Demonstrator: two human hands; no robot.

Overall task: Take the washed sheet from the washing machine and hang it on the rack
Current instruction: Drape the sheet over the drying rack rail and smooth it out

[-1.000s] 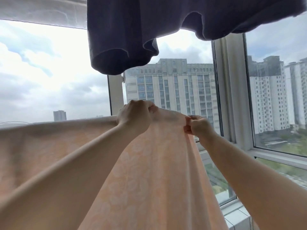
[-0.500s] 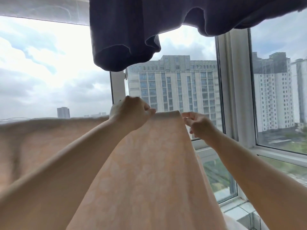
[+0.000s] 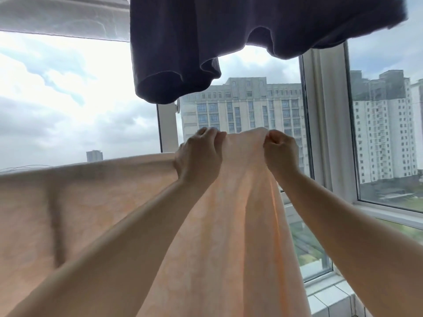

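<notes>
The peach sheet (image 3: 96, 202) is already hanging over the rack; the left hand (image 3: 198, 156) and right hand (image 3: 281, 154) are both gripping its top edge, probably spreading the last part.

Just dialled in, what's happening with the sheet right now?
A person is hanging a pale peach patterned bed sheet by a high-rise window. The left hand and right hand both grip its top edge, close together and raised, near its right end. To the left, the sheet's edge runs level, apparently over a rail that cannot be seen. A dark grey-purple garment hangs overhead.
</notes>
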